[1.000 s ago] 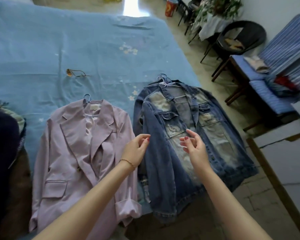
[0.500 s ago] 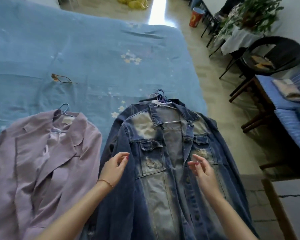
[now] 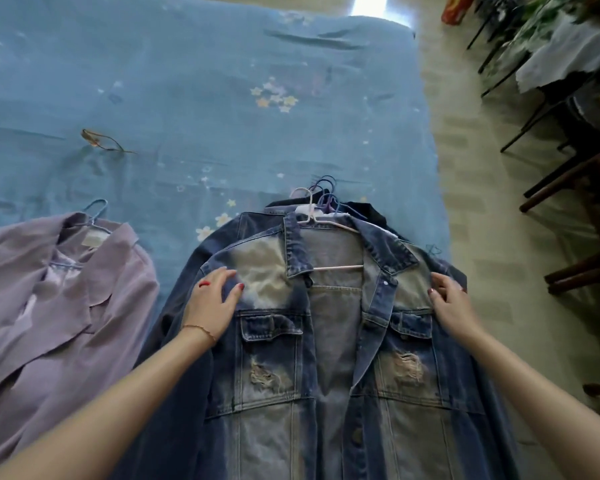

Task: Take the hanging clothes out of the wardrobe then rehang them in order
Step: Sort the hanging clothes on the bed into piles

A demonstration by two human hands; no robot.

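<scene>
A washed blue denim jacket [image 3: 267, 393] lies face up on the bed, on a white hanger [image 3: 329, 225], on top of a pile of darker clothes whose several hanger hooks [image 3: 324, 192] stick out above its collar. My left hand [image 3: 212, 303] rests spread on the jacket's left shoulder. At the right shoulder, my right hand [image 3: 451, 306] curls its fingers round the jacket's edge. A lilac blazer [image 3: 49, 323] on a blue hanger [image 3: 97, 209] lies to the left, apart from both hands.
The blue bedsheet [image 3: 222, 116] stretches away ahead, with a small brown cord [image 3: 101, 142] on it. A tiled floor strip runs along the bed's right side. Dark wooden chair legs [image 3: 575, 209] and a cloth-covered table with plants [image 3: 568, 46] stand at the right.
Both hands moved up from the jacket's chest and apart to its shoulders. The view has shifted closer over the denim jacket, and the blazer now sits further left.
</scene>
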